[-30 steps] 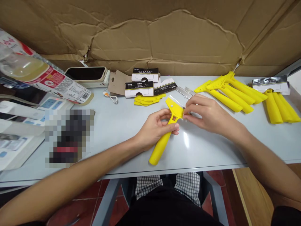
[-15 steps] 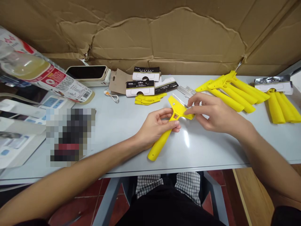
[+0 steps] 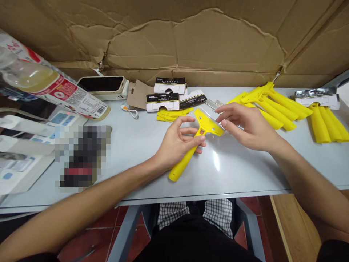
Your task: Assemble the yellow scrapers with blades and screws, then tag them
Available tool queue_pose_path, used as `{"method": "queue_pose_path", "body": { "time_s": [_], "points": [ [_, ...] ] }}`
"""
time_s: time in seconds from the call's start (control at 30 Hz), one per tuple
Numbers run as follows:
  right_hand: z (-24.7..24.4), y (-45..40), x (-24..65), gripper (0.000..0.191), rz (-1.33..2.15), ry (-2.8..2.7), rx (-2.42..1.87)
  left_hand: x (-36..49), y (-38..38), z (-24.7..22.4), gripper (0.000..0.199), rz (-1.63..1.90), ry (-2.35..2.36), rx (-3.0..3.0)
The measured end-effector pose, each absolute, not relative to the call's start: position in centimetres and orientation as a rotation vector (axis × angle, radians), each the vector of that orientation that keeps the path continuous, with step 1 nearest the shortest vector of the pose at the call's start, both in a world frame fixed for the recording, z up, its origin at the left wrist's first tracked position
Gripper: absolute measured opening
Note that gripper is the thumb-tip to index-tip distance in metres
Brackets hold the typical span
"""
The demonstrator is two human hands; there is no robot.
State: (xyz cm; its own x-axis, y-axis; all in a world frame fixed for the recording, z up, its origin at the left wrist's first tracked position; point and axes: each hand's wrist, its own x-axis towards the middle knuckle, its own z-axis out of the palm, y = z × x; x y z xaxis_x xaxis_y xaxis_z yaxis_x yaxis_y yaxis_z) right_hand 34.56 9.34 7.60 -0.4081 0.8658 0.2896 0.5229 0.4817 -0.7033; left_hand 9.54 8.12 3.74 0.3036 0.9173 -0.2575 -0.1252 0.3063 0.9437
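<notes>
A yellow scraper (image 3: 183, 160) lies tilted in my left hand (image 3: 178, 143), its handle held between thumb and fingers. Two screws show on its wide flat head. A thin metal blade (image 3: 209, 115) runs along the head's far edge. At the right end of that edge, my right hand (image 3: 244, 127) has its fingers curled and its thumb against the blade; part of the contact is hidden. Just behind the right hand lie some metal blades (image 3: 214, 104), partly covered by its fingers.
Several yellow scraper handles (image 3: 286, 105) lie at the right, with more under a card (image 3: 316, 97) beyond. Behind the left hand are black-and-white cards (image 3: 163, 103) and flat yellow pieces (image 3: 174, 114). A phone (image 3: 100, 84), a cable (image 3: 131, 111) and a drink bottle (image 3: 65, 91) stand left.
My right thumb and fingers have shifted off the scraper head's face to the blade's edge, uncovering the second screw. The scraper has moved slightly left, and my left index finger has lifted away.
</notes>
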Motion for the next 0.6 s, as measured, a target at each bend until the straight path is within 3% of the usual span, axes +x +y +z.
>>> {"method": "queue_pose_path", "body": {
  "time_s": [0.1, 0.23, 0.4, 0.6],
  "points": [
    [7.0, 9.7, 34.2, 0.024, 1.032, -1.853, -1.227, 9.0, 8.4, 3.7, 0.053, 0.834, 1.029, 1.177],
    [6.4, 10.0, 33.9, 0.019, 1.237, -1.675, -1.266, 8.3, 8.6, 3.6, 0.031, 0.724, 1.06, 1.653],
    [6.9, 9.5, 33.4, 0.018, 1.269, -1.659, -1.272, 8.0, 8.7, 3.8, 0.038, 0.712, 1.037, 2.18],
    [8.2, 9.7, 34.0, 0.038, 1.107, -1.677, -1.24, 8.1, 8.7, 4.1, 0.039, 0.725, 1.005, 1.915]
  ]
}}
